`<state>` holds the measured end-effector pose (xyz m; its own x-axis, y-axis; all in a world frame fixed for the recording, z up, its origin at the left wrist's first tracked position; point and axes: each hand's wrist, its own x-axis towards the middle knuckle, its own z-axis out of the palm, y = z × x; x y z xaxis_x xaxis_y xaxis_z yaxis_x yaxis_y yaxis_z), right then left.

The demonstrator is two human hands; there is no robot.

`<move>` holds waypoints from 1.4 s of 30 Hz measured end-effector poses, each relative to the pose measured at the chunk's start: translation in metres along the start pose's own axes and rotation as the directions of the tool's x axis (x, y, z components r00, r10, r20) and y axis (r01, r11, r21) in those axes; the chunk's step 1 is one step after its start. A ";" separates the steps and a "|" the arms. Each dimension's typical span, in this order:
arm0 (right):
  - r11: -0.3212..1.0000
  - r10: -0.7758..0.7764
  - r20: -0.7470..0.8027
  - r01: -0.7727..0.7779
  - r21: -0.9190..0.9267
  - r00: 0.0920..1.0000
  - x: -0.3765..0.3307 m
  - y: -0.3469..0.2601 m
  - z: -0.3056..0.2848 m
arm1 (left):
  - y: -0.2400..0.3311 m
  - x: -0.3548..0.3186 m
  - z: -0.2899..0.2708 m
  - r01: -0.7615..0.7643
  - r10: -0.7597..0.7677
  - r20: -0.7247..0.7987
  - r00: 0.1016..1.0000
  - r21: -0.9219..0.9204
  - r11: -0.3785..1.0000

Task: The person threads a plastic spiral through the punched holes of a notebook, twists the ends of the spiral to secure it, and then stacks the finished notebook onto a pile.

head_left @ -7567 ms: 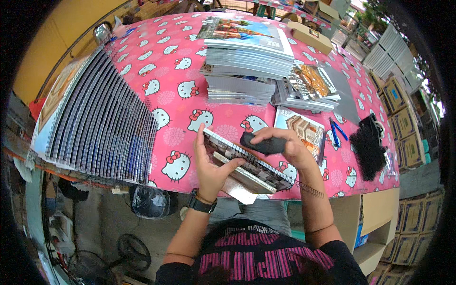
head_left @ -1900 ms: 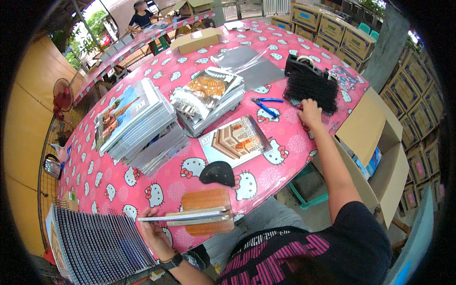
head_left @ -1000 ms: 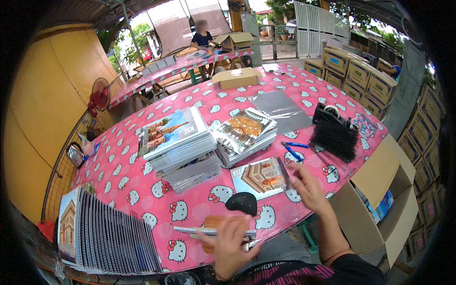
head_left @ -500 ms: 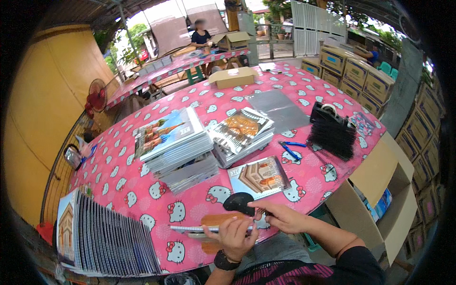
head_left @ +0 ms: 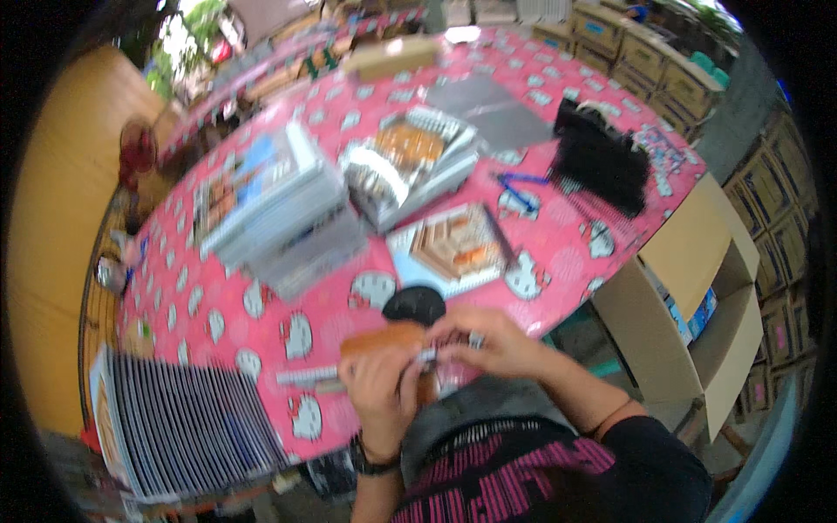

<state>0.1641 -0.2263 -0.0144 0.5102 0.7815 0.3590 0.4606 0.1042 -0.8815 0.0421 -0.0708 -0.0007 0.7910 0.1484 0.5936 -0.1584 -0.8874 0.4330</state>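
At the near table edge, my left hand [head_left: 382,388], with a dark watch on the wrist, closes over a thin notebook [head_left: 307,376] seen edge-on. An orange-brown wooden piece [head_left: 381,338] lies right by it, partly behind my fingers. My right hand [head_left: 493,344] is at the notebook's right end, fingers bent and pressed together; blur hides what they pinch. Just beyond my hands lies a black oval object [head_left: 414,305]. Past it, a single notebook with a stone arch on its cover [head_left: 449,248] lies flat.
Stacked notebooks [head_left: 279,209] and a smaller pile [head_left: 410,166] stand farther off. Blue pliers [head_left: 523,187], black bristly coils [head_left: 602,166] and a clear plastic sheet [head_left: 488,109] lie to the right. A row of notebooks [head_left: 192,427] fills the near left; an opened carton [head_left: 689,322] adjoins the right edge.
The view has tilted down and blurred, so the table appears higher. My right hand has drawn from beside the black oval object to the notebook's right end. My left hand keeps its hold.
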 end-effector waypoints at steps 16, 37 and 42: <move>0.997 0.006 0.138 0.005 -0.083 0.990 0.014 -0.022 -0.025 | -0.003 0.000 0.007 -0.025 0.016 -0.078 0.997 -0.118 0.993; 0.988 0.084 0.365 -0.030 -0.151 0.927 0.015 -0.021 -0.026 | 0.008 -0.001 0.000 0.040 -0.049 -0.080 0.996 -0.112 0.993; 0.979 -0.044 0.305 0.102 -0.174 0.951 0.016 -0.029 -0.024 | 0.024 0.006 -0.006 0.058 -0.056 0.043 0.997 -0.032 0.998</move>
<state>0.1761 -0.2317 0.0244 0.2432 0.9265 0.2870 0.6294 0.0745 -0.7735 0.0391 -0.0883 0.0173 0.8233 0.1791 0.5386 -0.1317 -0.8628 0.4881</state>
